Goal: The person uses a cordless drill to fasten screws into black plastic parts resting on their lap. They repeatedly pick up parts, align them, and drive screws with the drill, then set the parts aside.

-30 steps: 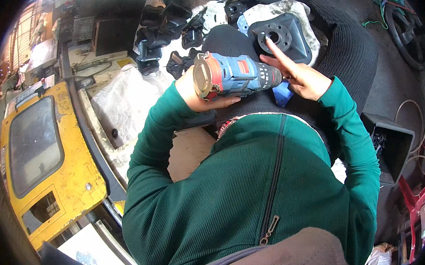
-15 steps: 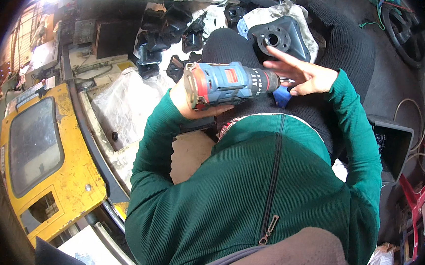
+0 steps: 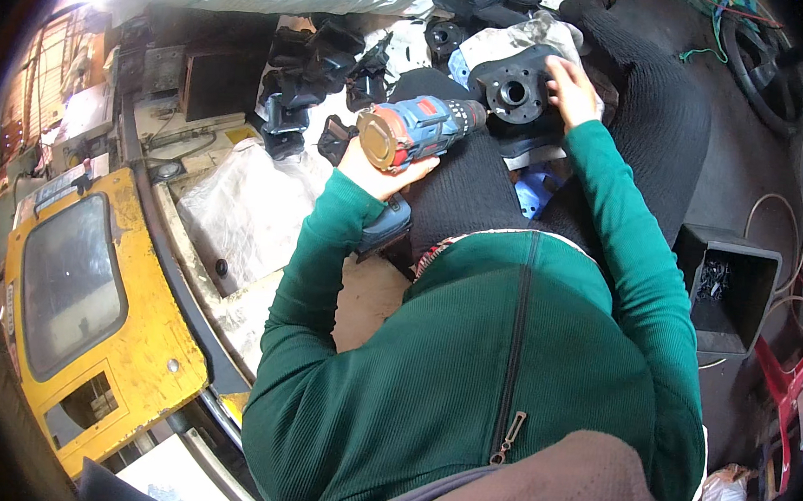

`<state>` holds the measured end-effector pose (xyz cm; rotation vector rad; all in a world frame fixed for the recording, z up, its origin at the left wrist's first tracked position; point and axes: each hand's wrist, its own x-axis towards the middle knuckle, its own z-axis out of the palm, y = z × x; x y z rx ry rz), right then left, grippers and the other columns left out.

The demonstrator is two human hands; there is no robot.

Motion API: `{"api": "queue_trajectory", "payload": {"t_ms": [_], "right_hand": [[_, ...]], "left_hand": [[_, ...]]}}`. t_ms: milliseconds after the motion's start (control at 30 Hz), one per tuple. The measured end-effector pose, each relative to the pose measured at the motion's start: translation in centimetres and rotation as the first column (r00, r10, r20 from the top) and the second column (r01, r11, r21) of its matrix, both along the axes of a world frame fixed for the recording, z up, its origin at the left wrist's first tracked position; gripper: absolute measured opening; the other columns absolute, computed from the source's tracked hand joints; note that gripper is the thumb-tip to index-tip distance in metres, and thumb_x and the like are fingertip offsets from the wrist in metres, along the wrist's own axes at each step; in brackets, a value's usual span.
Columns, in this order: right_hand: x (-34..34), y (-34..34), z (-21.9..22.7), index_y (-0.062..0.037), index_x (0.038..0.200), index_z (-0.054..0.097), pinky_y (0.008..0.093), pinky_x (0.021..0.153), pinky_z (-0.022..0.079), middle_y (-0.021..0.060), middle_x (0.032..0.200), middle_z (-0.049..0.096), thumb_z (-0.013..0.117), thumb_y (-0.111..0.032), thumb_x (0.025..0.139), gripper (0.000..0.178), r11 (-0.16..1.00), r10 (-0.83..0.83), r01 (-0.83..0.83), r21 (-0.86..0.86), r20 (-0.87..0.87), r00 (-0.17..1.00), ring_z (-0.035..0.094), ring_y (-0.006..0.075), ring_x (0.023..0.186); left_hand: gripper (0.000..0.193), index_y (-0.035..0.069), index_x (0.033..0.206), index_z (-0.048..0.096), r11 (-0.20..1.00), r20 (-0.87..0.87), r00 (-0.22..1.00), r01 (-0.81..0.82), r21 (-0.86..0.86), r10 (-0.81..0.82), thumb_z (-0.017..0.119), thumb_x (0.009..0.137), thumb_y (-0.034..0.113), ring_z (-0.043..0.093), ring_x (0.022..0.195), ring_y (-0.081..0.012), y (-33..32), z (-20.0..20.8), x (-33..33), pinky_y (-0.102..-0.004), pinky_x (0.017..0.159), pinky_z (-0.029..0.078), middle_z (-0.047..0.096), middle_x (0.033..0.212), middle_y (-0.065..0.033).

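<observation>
A blue and red cordless drill [image 3: 416, 129] is in my left hand [image 3: 370, 171], its fingers wrapped around it. The drill's front end points right, close beside a black flanged part [image 3: 516, 101] with a round centre hole and small holes around it. My right hand [image 3: 574, 97] grips this part by its right edge, fingers bent over the rim. The part is tilted above my lap, with a stained pale cloth [image 3: 529, 29] behind it. Whether the drill's tip touches the flange I cannot tell. Below the part, a blue piece [image 3: 536, 193] lies between my legs.
Several black parts [image 3: 312, 63] are heaped at the far left, beside clear plastic sheeting [image 3: 246, 207]. A yellow machine panel [image 3: 149, 326] with a window stands at left. To the right is a black bin [image 3: 737, 316] with small dark pieces inside, near a red frame [image 3: 797, 390].
The drill has moved a little up and left, and its front end now points at the flanged part. My right hand has left the drill's tip and taken hold of that part, tilting it nearer.
</observation>
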<state>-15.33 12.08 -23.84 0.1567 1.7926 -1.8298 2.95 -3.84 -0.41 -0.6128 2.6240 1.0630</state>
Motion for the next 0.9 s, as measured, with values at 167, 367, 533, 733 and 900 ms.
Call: {"api": "queue_trajectory", "payload": {"t_ms": [167, 367, 533, 733, 900], "right_hand": [[0.5, -1.6, -0.5, -0.0086, 0.1, 0.067, 0.0356, 0.084, 0.045, 0.0143, 0.098, 0.066, 0.056, -0.056, 0.079, 0.053, 0.948, 0.195, -0.16, 0.275, -0.106, 0.975, 0.062, 0.0268, 0.095], [1.2, -1.9, -0.3, -0.0094, 0.09, 0.066, 0.0357, 0.071, 0.047, 0.0115, 0.081, 0.066, 0.058, -0.052, 0.08, 0.045, 0.954, 0.166, -0.094, 0.285, -0.24, 0.957, 0.063, 0.0265, 0.078], [1.5, -2.4, -0.6, -0.0067, 0.081, 0.064, 0.0346, 0.065, 0.046, 0.0096, 0.072, 0.063, 0.062, -0.042, 0.08, 0.035, 0.971, 0.075, 0.006, 0.238, -0.332, 0.94, 0.06, 0.0231, 0.067], [1.8, -2.6, -1.0, -0.0072, 0.08, 0.063, 0.0324, 0.063, 0.045, 0.0074, 0.071, 0.062, 0.064, -0.04, 0.079, 0.033, 0.978, 0.01, 0.061, 0.199, -0.339, 0.941, 0.058, 0.0195, 0.064], [2.0, -2.4, -0.6, -0.0076, 0.08, 0.063, 0.0313, 0.062, 0.045, 0.0058, 0.071, 0.062, 0.065, -0.041, 0.079, 0.033, 0.976, 0.029, 0.032, 0.215, -0.273, 0.962, 0.058, 0.0178, 0.064]], "left_hand": [[0.067, -0.001, 0.113, 0.049, 0.986, 0.186, 0.982, 0.018, -0.167, 0.014, 0.081, 0.066, 0.033, 0.06, 0.097, -0.0233, 0.0, -1.0, -1.4, -0.0343, 0.086, 0.048, 0.06, 0.104, -0.0134], [0.066, -0.001, 0.112, 0.051, 0.975, 0.236, 0.969, 0.119, -0.189, -0.073, 0.08, 0.065, 0.035, 0.06, 0.098, -0.025, -0.6, -2.5, -1.8, -0.0358, 0.087, 0.047, 0.061, 0.104, -0.0143], [0.059, 0.001, 0.106, 0.056, 0.929, 0.276, 0.943, 0.259, -0.264, -0.184, 0.077, 0.066, 0.038, 0.062, 0.092, -0.0282, -0.2, -2.0, -2.9, -0.0365, 0.083, 0.049, 0.063, 0.099, -0.0153], [0.046, 0.003, 0.096, 0.062, 0.889, 0.153, 0.949, 0.313, -0.335, -0.276, 0.076, 0.066, 0.034, 0.065, 0.081, -0.0291, 0.0, -1.2, -4.2, -0.0358, 0.072, 0.053, 0.066, 0.086, -0.0149], [0.059, 0.002, 0.109, 0.056, 0.909, 0.304, 0.925, 0.314, -0.275, -0.227, 0.074, 0.069, 0.041, 0.06, 0.097, -0.0317, -0.6, -0.9, -4.9, -0.0387, 0.087, 0.047, 0.06, 0.106, -0.0163]]}}
